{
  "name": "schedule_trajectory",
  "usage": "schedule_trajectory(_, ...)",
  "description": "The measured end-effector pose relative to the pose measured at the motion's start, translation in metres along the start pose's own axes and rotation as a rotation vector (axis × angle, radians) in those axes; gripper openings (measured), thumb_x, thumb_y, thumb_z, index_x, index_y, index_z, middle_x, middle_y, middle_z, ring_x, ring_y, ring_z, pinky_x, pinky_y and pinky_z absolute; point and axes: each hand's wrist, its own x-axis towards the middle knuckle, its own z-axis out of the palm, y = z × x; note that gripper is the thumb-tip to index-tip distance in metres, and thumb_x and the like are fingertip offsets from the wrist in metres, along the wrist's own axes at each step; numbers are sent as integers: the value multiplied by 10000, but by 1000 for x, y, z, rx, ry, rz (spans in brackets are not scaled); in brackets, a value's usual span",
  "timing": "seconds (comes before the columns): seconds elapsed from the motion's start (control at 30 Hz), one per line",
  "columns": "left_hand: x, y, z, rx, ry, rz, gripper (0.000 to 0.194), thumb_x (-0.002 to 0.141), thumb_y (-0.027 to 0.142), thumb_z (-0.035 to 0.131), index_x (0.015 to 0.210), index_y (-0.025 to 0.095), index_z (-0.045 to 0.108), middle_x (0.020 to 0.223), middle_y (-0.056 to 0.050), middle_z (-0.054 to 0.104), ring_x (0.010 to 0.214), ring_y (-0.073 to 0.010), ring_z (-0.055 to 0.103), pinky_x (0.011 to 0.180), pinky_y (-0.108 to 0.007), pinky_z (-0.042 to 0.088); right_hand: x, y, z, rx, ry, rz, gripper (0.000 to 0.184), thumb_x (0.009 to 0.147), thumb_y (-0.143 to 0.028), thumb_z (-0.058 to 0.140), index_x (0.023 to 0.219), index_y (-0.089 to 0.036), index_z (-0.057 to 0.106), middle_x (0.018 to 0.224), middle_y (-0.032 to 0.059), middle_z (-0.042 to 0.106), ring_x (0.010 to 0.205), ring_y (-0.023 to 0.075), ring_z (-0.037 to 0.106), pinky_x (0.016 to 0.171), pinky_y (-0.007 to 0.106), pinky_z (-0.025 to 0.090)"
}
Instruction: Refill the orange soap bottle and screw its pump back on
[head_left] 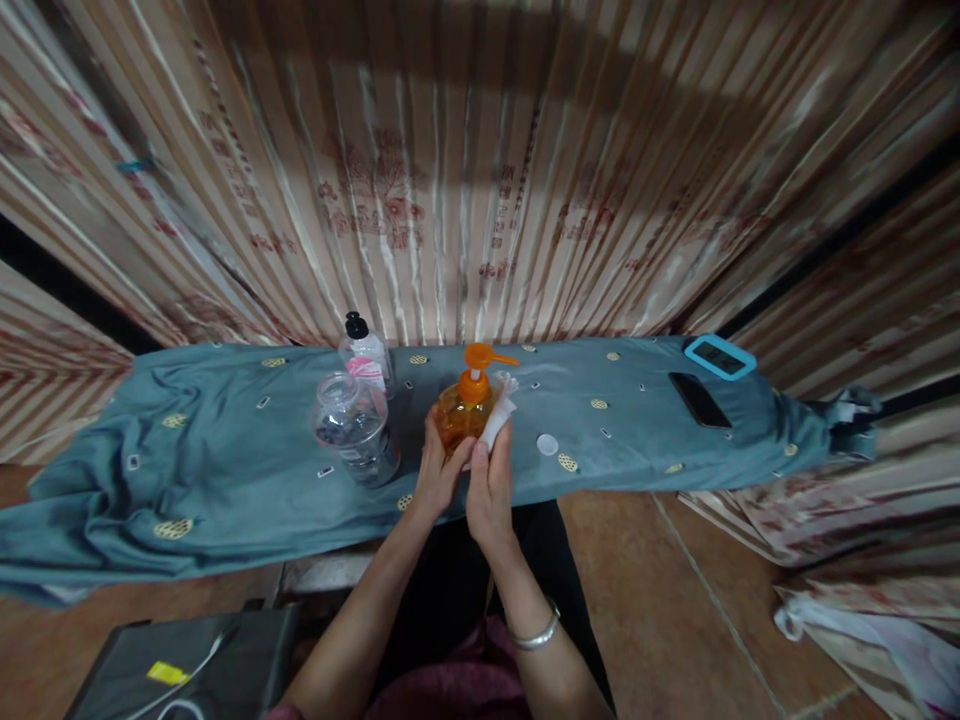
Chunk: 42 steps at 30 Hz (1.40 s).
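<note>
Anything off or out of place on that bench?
Minor only. A small white cap lies loose on the blue cloth, right of the orange pump bottle, apart from any bottle. The cloth is rumpled and hangs off the left end. No spill or damage visible.

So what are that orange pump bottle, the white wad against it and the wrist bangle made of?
The orange pump bottle, gripped by the left hand, looks like clear glossy plastic: light shines through it, and the pump is opaque orange. The white wad in the right hand is probably tissue or thin cloth, being matte and crumpled. The bangle looks like polished silvery metal, since it glints.
</note>
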Motion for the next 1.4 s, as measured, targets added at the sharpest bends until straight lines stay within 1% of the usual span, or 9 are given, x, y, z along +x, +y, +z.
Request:
schedule_trajectory(0.3, -12, -7, 7, -77, 0, -14, 885, 933, 673, 521, 1632, 233, 203, 1743, -136, 239, 1631, -312, 224, 1360, -482, 133, -15, 66, 10, 128, -68, 64, 884, 1016, -642, 369, 1645, -81, 102, 1714, 238, 230, 1576, 279, 313, 1281, 529, 268)
schedule_trajectory(0.43, -15, -1, 3, -104, -28, -69, 968, 902, 731, 528, 1642, 210, 185, 1760, -148, 187, 1649, -314, 154, 1363, -483, 82, -10, 39, 1, 45, -45, 78, 818, 1045, -588, 329, 1636, -44, 172, 1720, 230, 221, 1599, 267, 256, 1307, 520, 208)
schedule_trajectory(0.6, -15, 10, -2, -143, -63, 7, 862, 930, 730, 478, 1585, 191, 330, 1705, -156, 338, 1612, -309, 280, 1353, -480, 178, 5, -8, -5, -189, -18, -333, 601, 1105, -351, 308, 1672, -296, 118, 1757, 87, 177, 1626, 177, 133, 1314, 503, 196)
schedule_trajectory(0.7, -15, 9, -3, -136, -51, 4, 820, 941, 726, 459, 1557, 193, 367, 1660, -159, 418, 1565, -302, 382, 1334, -477, 249, 5, -4, 1, -274, 1, -433, 647, 1103, -283, 319, 1664, -385, 14, 1769, 57, 99, 1631, 174, 82, 1311, 541, 188)
schedule_trajectory(0.93, -7, -3, -1, -63, 42, -21, 777, 899, 661, 586, 1491, 186, 417, 1567, -170, 512, 1488, -316, 485, 1291, -495, 327, -26, 63, 16, -91, -50, -50, 831, 1063, -529, 361, 1636, -7, 61, 1716, 299, 120, 1621, 278, 167, 1299, 565, 196)
schedule_trajectory(1.07, 4, -2, 9, -13, 88, -69, 911, 682, 437, 880, 1444, 193, 445, 1456, -164, 603, 1349, -317, 611, 1210, -516, 439, -30, 73, 9, 71, -103, 98, 939, 1014, -639, 381, 1636, 2, 91, 1736, 251, 115, 1624, 269, 165, 1315, 525, 159)
schedule_trajectory(1.2, 16, -2, 19, -13, 192, -113, 703, 613, 278, 909, 1235, 216, 588, 1225, -96, 731, 1173, -296, 706, 1105, -514, 530, -16, 66, 2, 135, -82, 181, 989, 969, -702, 382, 1628, 8, 185, 1740, 209, 140, 1624, 244, 168, 1321, 466, 146)
schedule_trajectory(1.3, 20, 6, 18, -128, 208, -104, 658, 591, 295, 919, 1163, 209, 604, 1127, -71, 758, 1064, -268, 740, 1052, -486, 571, 4, 61, 1, 297, -27, 271, 969, 912, -717, 480, 1603, -58, 319, 1698, 172, 315, 1584, 244, 302, 1306, 439, 223)
schedule_trajectory(1.4, 21, 23, 13, -214, 200, -62, 696, 563, 375, 948, 1148, 188, 621, 1100, -88, 759, 1021, -273, 749, 1008, -477, 597, 26, 60, 1, 592, 53, 390, 672, 887, -563, 631, 1445, -195, 559, 1543, 77, 577, 1446, 217, 519, 1250, 385, 346)
